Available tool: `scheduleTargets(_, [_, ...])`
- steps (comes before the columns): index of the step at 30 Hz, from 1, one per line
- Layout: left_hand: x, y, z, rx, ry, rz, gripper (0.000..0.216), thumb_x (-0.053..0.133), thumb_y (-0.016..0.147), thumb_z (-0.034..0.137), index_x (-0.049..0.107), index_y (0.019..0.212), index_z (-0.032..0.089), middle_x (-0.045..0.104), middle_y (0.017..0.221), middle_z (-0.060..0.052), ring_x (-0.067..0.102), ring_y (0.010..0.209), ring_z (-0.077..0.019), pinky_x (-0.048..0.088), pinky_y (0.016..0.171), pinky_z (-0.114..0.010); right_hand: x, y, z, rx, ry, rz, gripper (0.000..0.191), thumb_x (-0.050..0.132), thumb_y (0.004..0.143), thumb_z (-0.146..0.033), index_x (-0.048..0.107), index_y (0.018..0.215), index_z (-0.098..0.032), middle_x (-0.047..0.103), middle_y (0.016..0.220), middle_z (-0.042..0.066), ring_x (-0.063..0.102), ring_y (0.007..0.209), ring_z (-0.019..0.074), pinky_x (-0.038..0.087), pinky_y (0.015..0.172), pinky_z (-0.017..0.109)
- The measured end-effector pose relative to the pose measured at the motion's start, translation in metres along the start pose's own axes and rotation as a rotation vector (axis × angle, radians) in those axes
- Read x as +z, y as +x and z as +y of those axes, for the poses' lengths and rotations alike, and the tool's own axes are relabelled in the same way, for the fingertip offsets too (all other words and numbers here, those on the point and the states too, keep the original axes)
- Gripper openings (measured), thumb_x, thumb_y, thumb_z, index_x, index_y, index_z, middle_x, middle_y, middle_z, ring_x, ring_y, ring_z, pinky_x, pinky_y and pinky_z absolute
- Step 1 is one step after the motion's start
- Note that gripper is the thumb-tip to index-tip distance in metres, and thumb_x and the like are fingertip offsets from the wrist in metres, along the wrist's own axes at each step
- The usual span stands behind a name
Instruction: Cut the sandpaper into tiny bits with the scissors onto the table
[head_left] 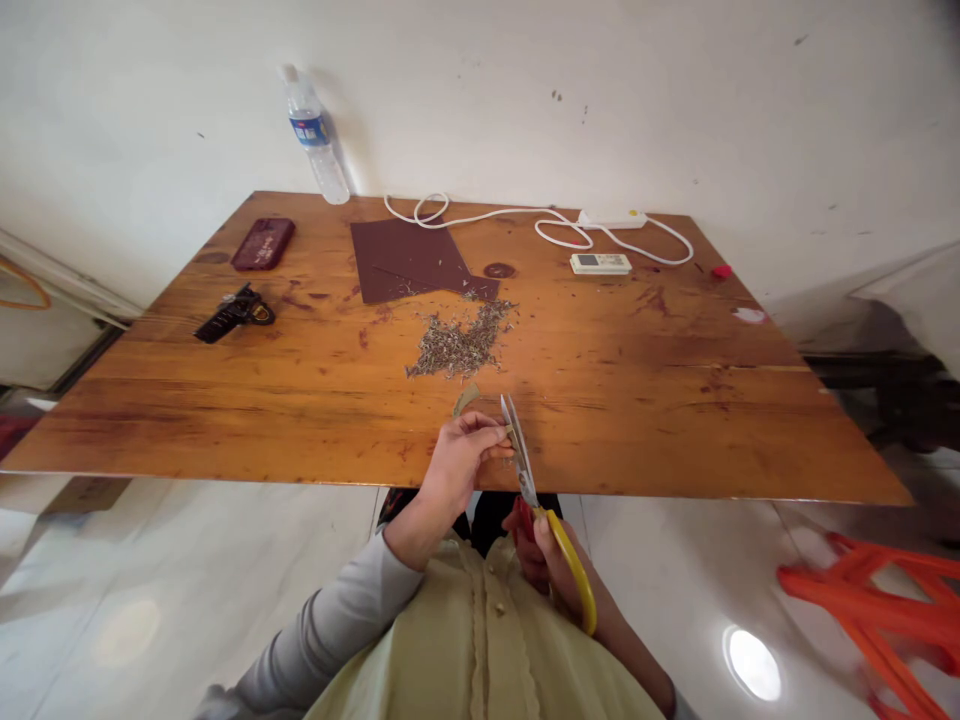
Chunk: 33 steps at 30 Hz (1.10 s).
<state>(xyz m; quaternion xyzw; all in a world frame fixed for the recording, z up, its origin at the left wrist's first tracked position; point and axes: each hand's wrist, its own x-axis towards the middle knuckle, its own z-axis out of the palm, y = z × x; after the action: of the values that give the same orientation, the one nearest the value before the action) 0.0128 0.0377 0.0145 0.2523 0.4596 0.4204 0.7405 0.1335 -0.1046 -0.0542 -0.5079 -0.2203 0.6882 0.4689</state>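
Note:
My left hand (459, 462) pinches a small strip of paper (466, 398) over the near edge of the wooden table (675, 400). My right hand (546, 555) grips scissors (536, 490) with yellow and red handles, blades raised against the strip beside my left fingertips. A pile of small cut scraps (459, 345) lies on the table just beyond my hands. A dark brown sheet (409, 260) lies behind the pile.
A water bottle (315, 135) stands at the back wall. A dark red phone (262, 244) and a black comb-like object (232, 313) lie at left. A white power strip with cord (611, 218), a remote (600, 264) and a red cap (721, 271) lie at right. Orange stool (885, 595) on floor.

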Motion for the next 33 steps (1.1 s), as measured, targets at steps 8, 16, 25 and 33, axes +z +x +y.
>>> scheduleTargets(8, [0.0003,0.0003,-0.0015,0.003,0.023,0.009,0.021,0.090,0.056,0.019,0.069,0.060,0.017,0.067,0.067,0.001,0.066,0.063,-0.0118,0.061,0.067,-0.025,0.0029,0.0025,-0.0082,0.000,-0.018,-0.037,0.083,0.074,0.073,-0.098,0.071,0.099,-0.019,0.036,0.060,-0.012,0.023,0.050,0.0081,0.020,0.047,0.023])
scheduleTargets(16, [-0.0018,0.0010,-0.0021,-0.002,0.047,0.007,0.020,0.089,0.055,0.019,0.070,0.060,0.016,0.068,0.068,0.000,0.066,0.064,-0.0124,0.061,0.069,-0.027,0.0027,-0.0013,-0.0052,0.019,0.000,0.015,0.078,0.073,0.076,-0.097,0.066,0.089,-0.020,0.024,0.058,-0.016,0.008,0.049,0.0058,0.012,0.042,0.022])
scheduleTargets(25, [0.0014,-0.0013,0.0008,-0.010,0.018,0.013,0.024,0.091,0.058,0.020,0.069,0.065,0.016,0.067,0.067,0.001,0.066,0.060,-0.0122,0.060,0.066,-0.027,0.0043,0.0007,-0.0061,-0.024,-0.026,-0.011,0.082,0.071,0.075,-0.098,0.071,0.096,-0.019,0.033,0.059,-0.012,0.019,0.049,0.0079,0.016,0.046,0.024])
scheduleTargets(33, [-0.0001,-0.0003,-0.0006,0.007,0.069,0.013,0.023,0.092,0.060,0.018,0.069,0.060,0.016,0.067,0.068,0.001,0.065,0.063,-0.0119,0.061,0.067,-0.027,0.0009,0.0002,-0.0030,-0.013,-0.014,-0.010,0.079,0.071,0.079,-0.096,0.069,0.097,-0.019,0.028,0.060,-0.014,0.014,0.050,0.0076,0.014,0.045,0.023])
